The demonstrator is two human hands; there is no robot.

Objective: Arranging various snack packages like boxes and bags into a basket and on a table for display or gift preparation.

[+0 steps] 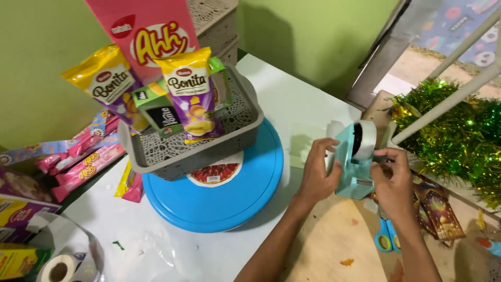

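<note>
A light-blue tape dispenser [350,156] with a roll of clear tape [363,139] stands at the right edge of the white table [292,104]. My left hand [318,172] grips its left side. On the dispenser's right, my right hand [391,180] pinches at the tape end. To the left, a grey lattice basket [209,146] rests on a round blue lid [224,203]. The basket carries two yellow-and-purple snack bags [194,94], a green-and-black box [159,112] and a tall pink box [146,34].
Pink snack packs [83,164] lie at the left edge. A white tape roll [58,269] sits in clear plastic at bottom left. Green tinsel [454,136] fills the right side beside white bars [459,62]. Blue-handled scissors [386,237] lie below my right hand.
</note>
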